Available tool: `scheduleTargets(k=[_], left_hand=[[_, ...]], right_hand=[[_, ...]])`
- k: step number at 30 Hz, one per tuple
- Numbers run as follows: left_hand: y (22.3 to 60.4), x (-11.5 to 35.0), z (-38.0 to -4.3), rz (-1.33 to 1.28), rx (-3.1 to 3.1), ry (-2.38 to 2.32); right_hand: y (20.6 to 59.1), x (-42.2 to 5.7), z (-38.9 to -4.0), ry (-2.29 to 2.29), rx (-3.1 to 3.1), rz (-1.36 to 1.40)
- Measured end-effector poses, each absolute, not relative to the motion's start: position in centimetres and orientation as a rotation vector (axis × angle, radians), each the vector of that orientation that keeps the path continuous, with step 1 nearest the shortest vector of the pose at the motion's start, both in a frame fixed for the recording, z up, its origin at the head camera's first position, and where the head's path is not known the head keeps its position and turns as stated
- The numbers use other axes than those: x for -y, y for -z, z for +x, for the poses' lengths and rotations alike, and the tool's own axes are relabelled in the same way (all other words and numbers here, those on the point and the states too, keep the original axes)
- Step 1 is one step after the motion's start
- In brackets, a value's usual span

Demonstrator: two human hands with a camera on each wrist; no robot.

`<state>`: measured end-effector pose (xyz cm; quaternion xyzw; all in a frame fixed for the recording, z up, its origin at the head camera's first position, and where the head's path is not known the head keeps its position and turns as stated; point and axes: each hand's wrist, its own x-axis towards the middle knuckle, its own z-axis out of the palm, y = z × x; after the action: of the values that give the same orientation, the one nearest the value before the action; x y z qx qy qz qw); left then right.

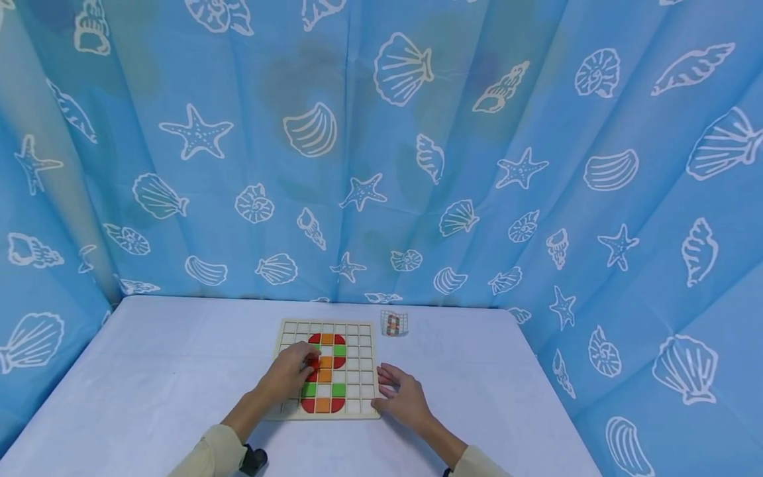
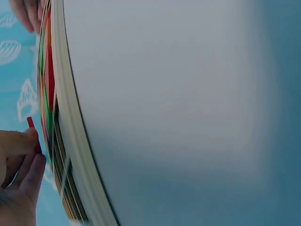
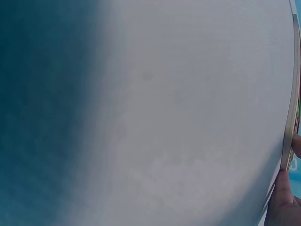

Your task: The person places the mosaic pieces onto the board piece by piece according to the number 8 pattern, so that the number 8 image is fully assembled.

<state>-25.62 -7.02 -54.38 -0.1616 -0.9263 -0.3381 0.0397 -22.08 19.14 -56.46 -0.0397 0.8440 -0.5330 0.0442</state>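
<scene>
A square wooden grid board (image 1: 360,379) lies on the table, with red, orange and green tiles set in some of its cells. My left hand (image 1: 285,372) is over the board's left half and pinches a red tile (image 2: 30,122) between thumb and fingertips. In the left wrist view this tile stands on edge, its lower part partly covered by the fingers. My right hand (image 1: 405,399) rests at the board's near right corner, thumb at the rim and the other fingers loosely extended alongside. Its fingertips (image 3: 283,186) show right at the board's edge in the right wrist view.
A small card (image 1: 394,323) with a printed grid and coloured pattern lies beyond the board's far right corner. The white-covered table (image 1: 179,371) is bordered at the back and sides by a blue curtain (image 1: 357,132) with shell and starfish prints.
</scene>
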Motion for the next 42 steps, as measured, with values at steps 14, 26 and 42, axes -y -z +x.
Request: scheduleTargets(k=[14,26,42], left_hand=[[55.7,3.9,-24.9,-0.735,2.769,1.033],[54.3,3.6,-25.2,-0.714,2.899,1.022],[54.3,2.8,-25.5,-0.822,2.892,0.942]], right_hand=[[56.1,-18.9,-22.0,1.694,-2.533,-0.157],[56.4,-18.9,-22.1,1.692,-2.528,-0.138],[56.6,-19.4,-22.3,1.7,-2.524,-0.155]])
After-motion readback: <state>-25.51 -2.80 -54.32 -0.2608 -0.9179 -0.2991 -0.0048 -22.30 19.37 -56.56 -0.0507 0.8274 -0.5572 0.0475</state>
